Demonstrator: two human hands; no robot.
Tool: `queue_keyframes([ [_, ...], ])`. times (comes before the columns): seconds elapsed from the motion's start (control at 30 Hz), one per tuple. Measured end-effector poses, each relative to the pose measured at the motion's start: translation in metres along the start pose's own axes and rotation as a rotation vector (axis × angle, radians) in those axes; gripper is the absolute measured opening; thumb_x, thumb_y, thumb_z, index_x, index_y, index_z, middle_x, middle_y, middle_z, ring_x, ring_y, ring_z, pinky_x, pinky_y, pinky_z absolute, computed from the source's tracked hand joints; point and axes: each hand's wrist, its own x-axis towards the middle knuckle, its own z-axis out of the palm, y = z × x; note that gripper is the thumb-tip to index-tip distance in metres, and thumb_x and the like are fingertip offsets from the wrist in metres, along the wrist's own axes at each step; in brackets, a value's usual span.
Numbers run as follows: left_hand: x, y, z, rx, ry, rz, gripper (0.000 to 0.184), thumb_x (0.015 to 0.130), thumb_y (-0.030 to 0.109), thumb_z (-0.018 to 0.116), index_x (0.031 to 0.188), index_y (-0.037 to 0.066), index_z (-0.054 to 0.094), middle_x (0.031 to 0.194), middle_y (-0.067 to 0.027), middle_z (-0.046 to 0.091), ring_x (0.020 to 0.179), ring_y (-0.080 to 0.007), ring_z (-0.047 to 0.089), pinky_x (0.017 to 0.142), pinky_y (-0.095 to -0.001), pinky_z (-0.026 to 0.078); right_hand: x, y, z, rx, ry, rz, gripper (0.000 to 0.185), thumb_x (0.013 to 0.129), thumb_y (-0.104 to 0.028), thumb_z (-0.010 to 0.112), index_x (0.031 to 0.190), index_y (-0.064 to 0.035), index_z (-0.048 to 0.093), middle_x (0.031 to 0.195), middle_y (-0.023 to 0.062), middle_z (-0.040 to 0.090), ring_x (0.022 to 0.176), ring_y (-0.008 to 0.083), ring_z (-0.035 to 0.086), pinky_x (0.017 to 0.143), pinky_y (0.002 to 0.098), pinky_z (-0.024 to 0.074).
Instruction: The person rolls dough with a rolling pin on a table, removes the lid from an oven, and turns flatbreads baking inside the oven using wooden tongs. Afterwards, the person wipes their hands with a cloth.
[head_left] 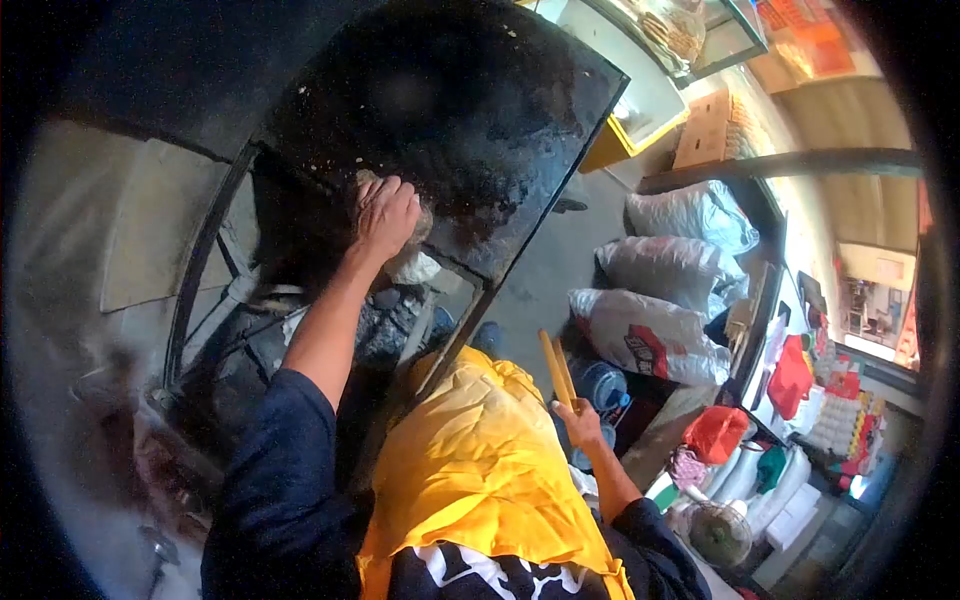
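Observation:
On the near edge of a dark, stained flat surface (440, 120), my left hand (388, 215) is closed on a crumpled brownish cloth (422, 225), which shows on both sides of the fingers. Small light crumbs lie scattered on the surface. A whitish piece of material (413, 268) hangs just below the cloth. Lower right, beside my yellow apron (480, 450), my right hand (580, 424) grips the lower ends of two light wooden sticks (556, 368), which point upward and away from me.
Three filled white sacks (650, 335) lie on the floor to the right, near a blue water bottle (600, 385). A yellow-edged container (612, 145) stands past the surface's right edge. A fan (718, 533) and red bags (715, 433) are at the lower right.

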Motion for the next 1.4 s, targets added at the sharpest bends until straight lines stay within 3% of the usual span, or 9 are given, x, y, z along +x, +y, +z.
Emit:
queue_keyframes([
  [0.2,-0.013,-0.005,-0.005,-0.018,0.037,-0.004,0.016,0.091,0.021,0.054,0.086,0.006,0.057,0.089,-0.0115,0.055,0.090,-0.0301,0.055,0.085,-0.0447,0.041,-0.019,-0.070,-0.018,0.020,-0.083,-0.035,0.070,0.080,-0.046,0.067,0.122,0.0079,0.054,0.108,0.0231,0.064,0.100,0.0297,0.061,0.089,0.0362,0.0451],
  [0.4,-0.077,-0.007,-0.042,-0.080,-0.079,-0.089,0.016,0.089,0.020,0.056,0.081,0.007,0.057,0.087,-0.0119,0.054,0.091,-0.0307,0.054,0.090,-0.0441,0.040,0.029,-0.058,0.002,0.160,-0.048,-0.219,0.064,0.084,-0.041,0.068,0.123,0.0067,0.051,0.093,0.0097,0.061,0.069,0.0127,0.054,0.060,0.0271,0.0455],
  [0.47,-0.107,-0.010,-0.053,-0.086,-0.108,-0.117,0.017,0.087,0.023,0.058,0.080,0.007,0.056,0.087,-0.0109,0.054,0.090,-0.0310,0.054,0.090,-0.0451,0.040,0.048,-0.058,0.003,0.206,-0.029,-0.254,0.068,0.080,-0.044,0.072,0.120,0.0080,0.053,0.101,0.0165,0.065,0.088,0.0232,0.063,0.078,0.0339,0.0490],
  [0.63,-0.175,-0.008,-0.085,-0.060,-0.147,-0.311,0.019,0.088,0.022,0.058,0.080,0.006,0.056,0.084,-0.0141,0.054,0.087,-0.0338,0.054,0.086,-0.0469,0.041,0.065,-0.085,-0.018,0.278,-0.011,-0.295,0.060,0.084,-0.039,0.070,0.118,0.0068,0.054,0.093,0.0116,0.064,0.078,0.0177,0.059,0.068,0.0333,0.0483],
  [0.8,-0.245,-0.013,-0.108,-0.124,-0.131,-0.674,0.019,0.091,0.021,0.058,0.090,0.002,0.053,0.079,-0.0164,0.057,0.072,-0.0370,0.056,0.065,-0.0457,0.044,0.075,-0.104,-0.029,0.392,0.001,-0.453,0.061,0.085,-0.037,0.069,0.124,0.0062,0.050,0.102,0.0113,0.062,0.090,0.0174,0.058,0.078,0.0317,0.0478],
  [1.1,-0.369,-0.031,-0.147,-0.118,-0.160,-1.113,0.030,0.087,0.028,0.065,0.080,0.001,0.053,0.076,-0.0163,0.059,0.074,-0.0363,0.058,0.065,-0.0449,0.044,0.048,-0.178,-0.053,0.327,-0.276,-0.716,0.066,0.091,-0.033,0.062,0.136,0.0078,0.036,0.127,0.0203,0.053,0.116,0.0252,0.052,0.098,0.0344,0.0408],
  [1.2,-0.437,-0.055,-0.152,-0.126,0.329,-1.222,0.024,0.091,0.024,0.061,0.085,0.001,0.057,0.077,-0.0059,0.058,0.072,-0.0165,0.054,0.069,-0.0336,0.045,0.037,-0.203,-0.070,0.304,-0.284,-0.758,0.069,0.090,-0.035,0.063,0.137,0.0070,0.035,0.127,0.0199,0.053,0.116,0.0242,0.052,0.097,0.0337,0.0417],
  [1.33,-0.681,-0.111,-0.108,0.015,0.850,-1.165,0.018,0.094,0.022,0.057,0.091,0.004,0.062,0.086,-0.0035,0.062,0.078,-0.0194,0.055,0.076,-0.0334,0.046,0.045,-0.232,-0.095,0.290,-0.266,-0.890,0.069,0.087,-0.028,0.068,0.138,0.0035,0.035,0.120,0.0146,0.055,0.111,0.0201,0.054,0.095,0.0323,0.0430],
  [1.4,-0.691,-0.048,-0.117,0.104,0.718,-1.443,0.020,0.095,0.025,0.054,0.103,0.006,0.057,0.100,-0.0066,0.057,0.090,-0.0218,0.053,0.083,-0.0356,0.044,0.065,-0.242,-0.105,0.254,-0.176,-0.990,0.067,0.085,-0.026,0.071,0.136,0.0018,0.037,0.114,0.0117,0.057,0.100,0.0163,0.056,0.088,0.0294,0.0461],
])
